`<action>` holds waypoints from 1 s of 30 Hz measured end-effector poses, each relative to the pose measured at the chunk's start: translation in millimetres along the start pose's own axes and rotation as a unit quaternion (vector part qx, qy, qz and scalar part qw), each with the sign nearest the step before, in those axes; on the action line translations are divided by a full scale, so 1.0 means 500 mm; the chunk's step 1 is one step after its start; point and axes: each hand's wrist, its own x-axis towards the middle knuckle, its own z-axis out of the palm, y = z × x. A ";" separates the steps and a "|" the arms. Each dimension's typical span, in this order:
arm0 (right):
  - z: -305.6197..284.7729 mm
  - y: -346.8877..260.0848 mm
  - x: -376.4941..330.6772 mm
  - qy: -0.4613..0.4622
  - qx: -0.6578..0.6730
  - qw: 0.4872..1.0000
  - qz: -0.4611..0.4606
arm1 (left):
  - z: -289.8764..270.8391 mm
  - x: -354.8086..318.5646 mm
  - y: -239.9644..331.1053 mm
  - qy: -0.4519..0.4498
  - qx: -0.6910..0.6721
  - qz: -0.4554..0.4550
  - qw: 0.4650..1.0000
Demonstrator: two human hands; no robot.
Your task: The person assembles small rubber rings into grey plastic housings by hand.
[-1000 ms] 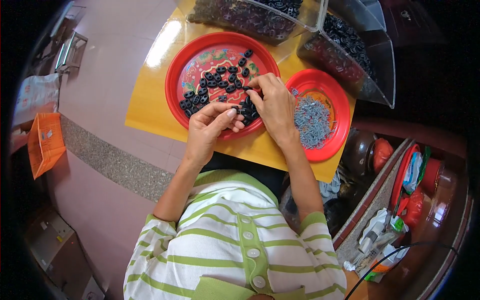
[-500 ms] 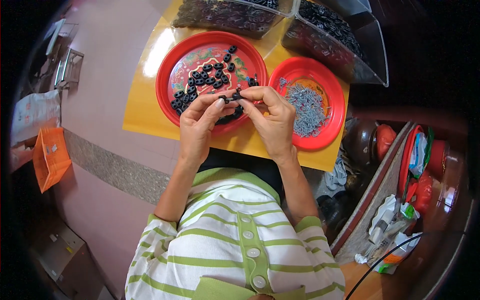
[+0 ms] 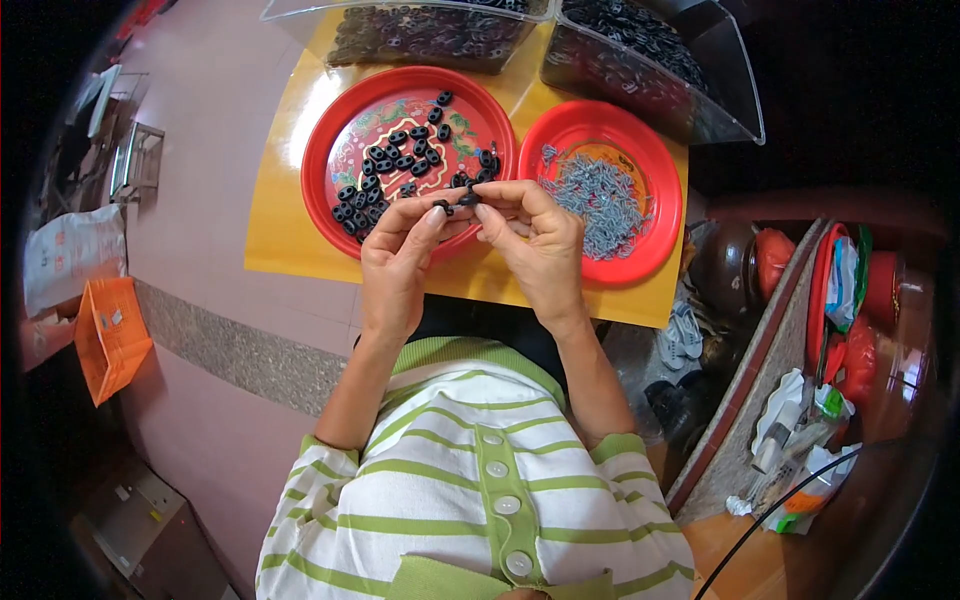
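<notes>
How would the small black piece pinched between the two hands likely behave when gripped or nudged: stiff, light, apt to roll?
The small black piece, pinched between left hand and right hand, is probably light: fingertips alone hold it. It looks like stiff moulded plastic. Similar black pieces lie flat on the red tray, so sliding seems likelier than rolling.

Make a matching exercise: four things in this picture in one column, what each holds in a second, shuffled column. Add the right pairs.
Things:
1. large red plate
2. small red plate
3. clear bins
4. hands (left hand, right hand)

Holds:
A. grey metal screws
B. one small black piece pinched between the fingertips
C. loose black pieces over a painted pattern
D. heaps of dark parts

Pairs: 1-C, 2-A, 3-D, 4-B
</notes>
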 end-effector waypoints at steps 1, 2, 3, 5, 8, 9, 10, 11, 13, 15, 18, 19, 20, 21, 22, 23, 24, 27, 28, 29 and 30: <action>0.000 0.002 -0.001 0.002 0.014 1.000 0.005 | 0.001 -0.001 0.000 -0.001 0.000 0.000 1.000; -0.001 -0.002 -0.002 0.002 0.014 1.000 0.005 | 0.002 -0.002 0.000 -0.001 0.006 0.000 1.000; -0.001 -0.009 -0.003 0.001 0.005 1.000 -0.003 | 0.003 -0.002 0.001 0.000 0.012 0.001 1.000; -0.001 -0.011 -0.004 0.000 -0.004 1.000 -0.010 | 0.001 -0.004 0.000 -0.002 0.019 0.005 1.000; -0.006 -0.003 -0.005 -0.007 0.020 1.000 0.020 | 0.003 -0.004 0.003 -0.009 0.023 -0.001 1.000; -0.009 0.000 -0.005 -0.009 0.046 0.998 0.033 | 0.003 -0.005 0.004 -0.013 0.020 -0.009 1.000; -0.010 0.002 -0.006 -0.010 0.072 0.996 0.046 | 0.005 -0.005 0.005 -0.012 0.020 -0.010 1.000; -0.011 0.002 -0.006 -0.010 0.072 0.996 0.047 | 0.007 -0.006 0.006 -0.016 0.022 -0.011 1.000; -0.010 -0.001 -0.005 -0.011 0.120 0.990 0.067 | 0.008 -0.005 0.006 -0.018 0.024 -0.011 0.999; -0.010 -0.005 -0.004 -0.017 0.121 0.990 0.066 | 0.007 -0.004 0.004 -0.008 0.025 -0.010 1.000; -0.012 -0.001 -0.003 -0.025 0.102 0.993 0.062 | 0.004 -0.002 0.002 0.000 0.042 -0.010 0.999; -0.013 0.000 -0.002 -0.029 0.083 0.994 0.059 | 0.005 -0.002 0.003 0.000 0.043 -0.011 0.999; -0.014 0.000 -0.001 -0.030 0.084 0.994 0.059 | 0.006 0.000 0.003 -0.002 0.037 -0.014 0.999; -0.015 0.001 0.000 -0.028 0.094 0.993 0.064 | 0.008 0.001 0.003 -0.006 0.031 -0.017 0.999; -0.015 0.002 0.002 -0.027 0.104 0.992 0.069 | 0.009 0.002 0.003 -0.005 0.032 -0.018 0.999; -0.015 0.003 0.003 -0.027 0.105 0.992 0.070 | 0.010 0.003 0.004 -0.011 0.033 -0.016 0.999; -0.015 0.004 0.003 -0.024 0.121 0.990 0.075 | 0.009 0.004 0.003 -0.016 0.035 -0.014 0.999; -0.014 -0.003 0.004 -0.020 0.139 0.986 0.085 | 0.006 0.005 -0.001 -0.005 0.053 -0.020 0.998; -0.014 -0.006 0.005 -0.019 0.140 0.986 0.089 | 0.007 0.005 -0.002 -0.005 0.053 -0.020 0.998; -0.015 -0.003 0.005 -0.018 0.141 0.986 0.089 | 0.007 0.005 -0.002 -0.006 0.059 -0.013 0.998; -0.016 0.001 0.005 -0.022 0.130 0.987 0.091 | 0.008 0.005 -0.003 -0.007 0.064 -0.006 0.998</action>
